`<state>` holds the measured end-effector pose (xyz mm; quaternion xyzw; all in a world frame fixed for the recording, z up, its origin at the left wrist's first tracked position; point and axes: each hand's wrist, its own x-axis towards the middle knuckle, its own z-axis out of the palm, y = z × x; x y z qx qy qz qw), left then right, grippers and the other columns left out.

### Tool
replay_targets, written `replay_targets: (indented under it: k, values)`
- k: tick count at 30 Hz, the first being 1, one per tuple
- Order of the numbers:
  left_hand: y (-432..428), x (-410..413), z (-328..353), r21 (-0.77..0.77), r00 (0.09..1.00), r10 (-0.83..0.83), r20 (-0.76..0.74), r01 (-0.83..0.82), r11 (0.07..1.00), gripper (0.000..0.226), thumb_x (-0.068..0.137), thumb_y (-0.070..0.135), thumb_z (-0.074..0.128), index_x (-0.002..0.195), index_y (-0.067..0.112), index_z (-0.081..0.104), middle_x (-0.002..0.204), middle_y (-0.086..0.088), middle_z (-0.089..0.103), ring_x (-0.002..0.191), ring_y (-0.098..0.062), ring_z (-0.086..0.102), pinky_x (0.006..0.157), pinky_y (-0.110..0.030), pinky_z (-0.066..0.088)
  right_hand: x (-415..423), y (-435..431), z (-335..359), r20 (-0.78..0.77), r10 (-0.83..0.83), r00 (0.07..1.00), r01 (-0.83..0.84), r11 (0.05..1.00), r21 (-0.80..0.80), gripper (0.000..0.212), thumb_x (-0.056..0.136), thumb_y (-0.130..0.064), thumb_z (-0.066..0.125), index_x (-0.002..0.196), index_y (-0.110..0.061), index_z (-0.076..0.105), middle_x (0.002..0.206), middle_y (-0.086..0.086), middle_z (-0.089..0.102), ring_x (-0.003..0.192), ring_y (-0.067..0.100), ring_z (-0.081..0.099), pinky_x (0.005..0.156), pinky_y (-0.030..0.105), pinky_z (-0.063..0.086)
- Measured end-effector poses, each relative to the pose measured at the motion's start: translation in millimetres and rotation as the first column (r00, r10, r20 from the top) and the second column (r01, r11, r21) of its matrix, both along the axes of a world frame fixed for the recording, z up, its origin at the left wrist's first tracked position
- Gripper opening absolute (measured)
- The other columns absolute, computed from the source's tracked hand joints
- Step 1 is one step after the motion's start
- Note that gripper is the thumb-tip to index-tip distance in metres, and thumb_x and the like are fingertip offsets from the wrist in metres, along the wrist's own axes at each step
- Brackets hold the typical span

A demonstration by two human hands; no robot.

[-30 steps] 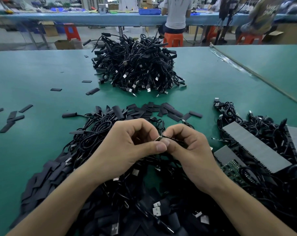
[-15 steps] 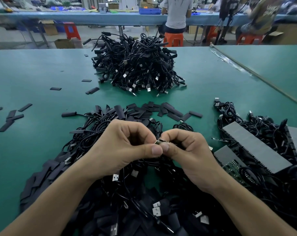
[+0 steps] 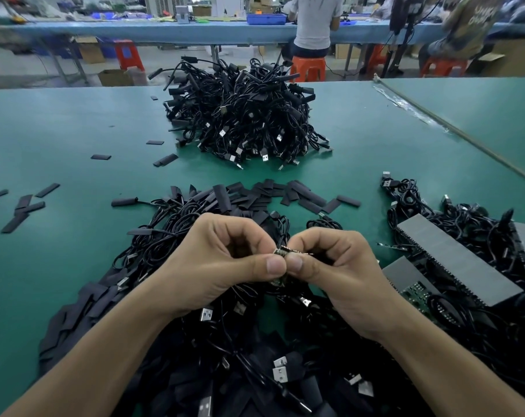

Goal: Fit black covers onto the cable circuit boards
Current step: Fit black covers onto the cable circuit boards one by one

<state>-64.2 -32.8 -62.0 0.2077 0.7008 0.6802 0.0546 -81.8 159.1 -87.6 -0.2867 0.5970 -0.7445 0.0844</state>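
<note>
Thumbs are being brought tip to tip since a second ago; circuit board (image 3: 280, 251) is being pinched mid-frame by left grip (image 3: 225, 266) and right grip (image 3: 339, 272), both curled tight, over the cable pile (image 3: 171, 236).

Black cables (image 3: 243, 115) and black covers (image 3: 288, 195) on a green table (image 3: 59, 130).

Less circuit board (image 3: 280, 251) between thumbs (image 3: 274, 264)

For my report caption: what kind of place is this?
Probably an electronics assembly workshop: a heap of black USB cables on a green worktable, loose black covers, and a worker seated at a blue bench behind.
</note>
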Motion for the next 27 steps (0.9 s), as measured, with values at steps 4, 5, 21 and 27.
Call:
replay_targets:
  k: [4,5,21,27]
  values:
    - [-1.0,-1.1,0.8,-0.017,1.000,0.016,-0.006,-0.016,1.000,0.024,0.065,0.041,0.088,0.071,0.022,0.075,0.067,0.003,0.068,0.061,-0.006,0.059,0.060,-0.015,0.047,-0.3,-1.9,-0.9,0.012,-0.007,1.000,0.008,0.998,-0.066,0.008,0.070,-0.025,0.082,0.075,-0.024,0.076,0.072,-0.005,0.072,0.067,0.004,0.065,0.065,0.016,0.051]
    - [-0.4,-1.5,0.6,-0.028,0.999,0.034,-0.017,-0.034,0.999,0.019,0.067,0.037,0.088,0.072,0.022,0.075,0.067,0.004,0.068,0.061,-0.005,0.059,0.060,-0.015,0.047,-0.1,-2.5,-1.9,0.005,-0.033,0.999,0.034,0.997,-0.076,0.008,0.070,-0.022,0.083,0.076,-0.024,0.077,0.073,-0.005,0.073,0.068,0.004,0.067,0.066,0.016,0.052]
    - [4.3,-2.3,2.1,-0.072,0.981,0.152,-0.123,-0.162,0.984,0.017,0.065,0.012,0.085,0.072,0.016,0.070,0.068,0.001,0.066,0.063,-0.011,0.060,0.064,-0.020,0.052,0.4,-5.6,-5.3,-0.159,-0.238,0.958,0.247,0.968,0.038,0.008,0.085,-0.023,0.073,0.081,-0.029,0.070,0.074,-0.014,0.066,0.067,-0.001,0.058,0.066,0.011,0.045]
    - [4.5,-0.6,5.1,-0.121,0.992,0.102,-0.080,-0.111,0.986,0.025,0.065,0.022,0.093,0.074,0.017,0.070,0.069,0.002,0.065,0.063,-0.011,0.059,0.063,-0.019,0.052,-1.6,-6.3,-4.2,-0.037,-0.141,0.989,0.143,0.989,0.047,0.016,0.087,-0.019,0.064,0.074,-0.026,0.069,0.065,-0.013,0.061,0.060,-0.002,0.053,0.059,0.011,0.043]
